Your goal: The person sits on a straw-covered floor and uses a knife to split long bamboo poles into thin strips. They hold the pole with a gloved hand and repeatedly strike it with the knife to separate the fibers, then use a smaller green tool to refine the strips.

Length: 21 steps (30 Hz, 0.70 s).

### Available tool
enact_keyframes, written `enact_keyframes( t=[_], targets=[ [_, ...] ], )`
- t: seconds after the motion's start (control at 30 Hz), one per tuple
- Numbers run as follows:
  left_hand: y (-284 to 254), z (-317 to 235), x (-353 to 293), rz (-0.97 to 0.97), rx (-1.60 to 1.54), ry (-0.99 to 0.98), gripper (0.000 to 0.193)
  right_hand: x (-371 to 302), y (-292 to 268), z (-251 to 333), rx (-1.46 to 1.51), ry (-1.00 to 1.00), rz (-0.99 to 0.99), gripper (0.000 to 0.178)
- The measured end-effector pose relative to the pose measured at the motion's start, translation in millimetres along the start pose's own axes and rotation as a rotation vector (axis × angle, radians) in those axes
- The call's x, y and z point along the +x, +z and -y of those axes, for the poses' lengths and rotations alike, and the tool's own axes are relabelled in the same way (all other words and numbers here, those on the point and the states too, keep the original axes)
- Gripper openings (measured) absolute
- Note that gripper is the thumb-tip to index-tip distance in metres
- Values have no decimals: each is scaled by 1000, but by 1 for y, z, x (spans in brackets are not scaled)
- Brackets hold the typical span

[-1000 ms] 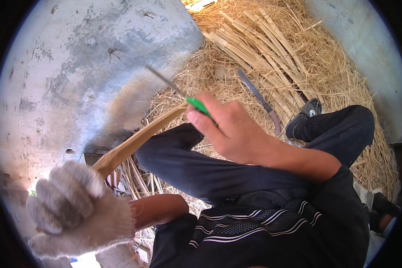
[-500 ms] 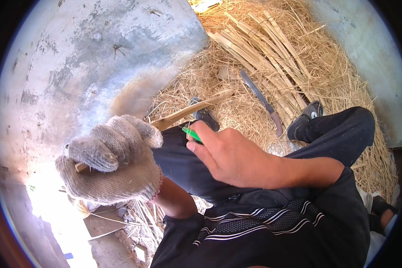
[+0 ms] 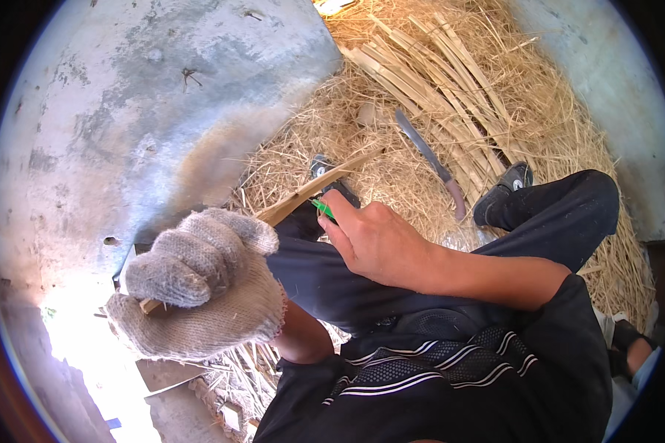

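My left hand [image 3: 203, 284], in a thick grey knitted glove, is closed round a flat bamboo strip [image 3: 321, 187]. The strip's short end pokes out below the curled fingers. Its long end slants up to the right, over my dark shoe. My bare right hand [image 3: 380, 244] pinches a small green-handled tool [image 3: 323, 210], likely a knife, whose tip lies close to the strip's lower edge. Most of that tool is hidden by my fingers, and I cannot tell whether its tip touches the strip.
A long-bladed knife with a wooden handle [image 3: 425, 151] lies on a thick bed of pale shavings [image 3: 561, 118]. Beyond it is a bundle of split strips [image 3: 428, 74]. A stained grey wall [image 3: 148, 96] stands at left. Part of another person's foot [image 3: 624, 338] shows at far right.
My gloved left hand has shifted slightly right and down with the strip. My right hand has risen a little, its tool still beside the strip.
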<state>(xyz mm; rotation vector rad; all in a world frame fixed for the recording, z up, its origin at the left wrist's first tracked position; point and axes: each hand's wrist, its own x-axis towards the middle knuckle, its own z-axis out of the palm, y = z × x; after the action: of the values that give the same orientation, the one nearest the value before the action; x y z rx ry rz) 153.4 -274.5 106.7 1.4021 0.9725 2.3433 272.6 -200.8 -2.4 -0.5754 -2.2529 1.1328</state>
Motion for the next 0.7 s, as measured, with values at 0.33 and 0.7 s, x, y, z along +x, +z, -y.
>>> enact_keyframes(
  t=[0.33,0.7],
  targets=[
    [6,5,7,-240,53,18,49,4,5,-30,-109,106,7,27],
    [14,8,16,-238,95,45,45,11,5,-37,6,127,52,25]
  ],
)
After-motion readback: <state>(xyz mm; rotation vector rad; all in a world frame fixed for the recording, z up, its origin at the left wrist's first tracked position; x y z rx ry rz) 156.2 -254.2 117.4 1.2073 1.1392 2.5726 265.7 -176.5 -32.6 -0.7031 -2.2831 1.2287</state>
